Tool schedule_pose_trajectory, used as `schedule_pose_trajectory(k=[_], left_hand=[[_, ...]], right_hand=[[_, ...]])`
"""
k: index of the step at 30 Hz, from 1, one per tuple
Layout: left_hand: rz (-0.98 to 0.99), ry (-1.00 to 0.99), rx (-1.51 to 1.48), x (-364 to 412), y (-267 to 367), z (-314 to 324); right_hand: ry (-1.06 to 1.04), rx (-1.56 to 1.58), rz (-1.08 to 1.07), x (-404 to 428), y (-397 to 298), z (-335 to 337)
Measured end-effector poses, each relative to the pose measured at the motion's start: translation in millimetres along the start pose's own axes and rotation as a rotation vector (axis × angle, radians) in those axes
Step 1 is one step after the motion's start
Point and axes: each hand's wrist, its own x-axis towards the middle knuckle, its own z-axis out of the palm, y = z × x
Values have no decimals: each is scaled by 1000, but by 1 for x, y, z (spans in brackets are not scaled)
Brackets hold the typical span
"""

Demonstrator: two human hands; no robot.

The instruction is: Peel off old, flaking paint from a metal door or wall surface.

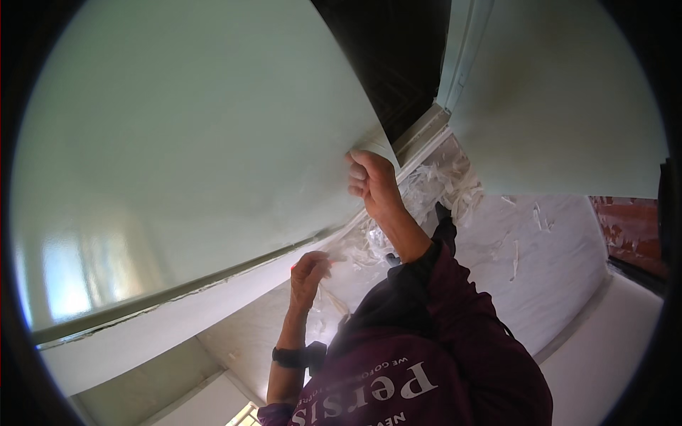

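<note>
A large pale green glossy panel [202, 133] fills the upper left. My right hand [368, 178] is curled at its lower right part, the fingers closed on what looks like a thin clear film [375, 139]. Lower and to the left, my left hand [310, 271] holds a small red object [293, 266], mostly hidden by the fingers, near the trim [176, 293] along the panel's lower edge. What the red object is, I cannot tell. A dark band circles my left wrist.
Crumpled strips of clear film [442, 181] lie on the marble-look floor [554, 250] around my feet. A second pale green panel [559, 96] stands at the right, beyond a dark opening [394, 53]. At the far right is a reddish-brown surface [628, 229].
</note>
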Motion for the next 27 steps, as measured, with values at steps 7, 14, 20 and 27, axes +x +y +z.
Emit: schedule_pose_trajectory(k=[7,14,20,27], left_hand=[[-28,12,-34,-4,-2,-1],[-38,31,-30,-5,-1,-3],[-45,29,-32,-4,-1,-2],[-34,27,-47,-3,-3,0]], right_hand=[[32,46,9,5,3,4],[24,42,5,2,8,3],[36,96,-22,1,8,3],[44,116,18,2,7,2]])
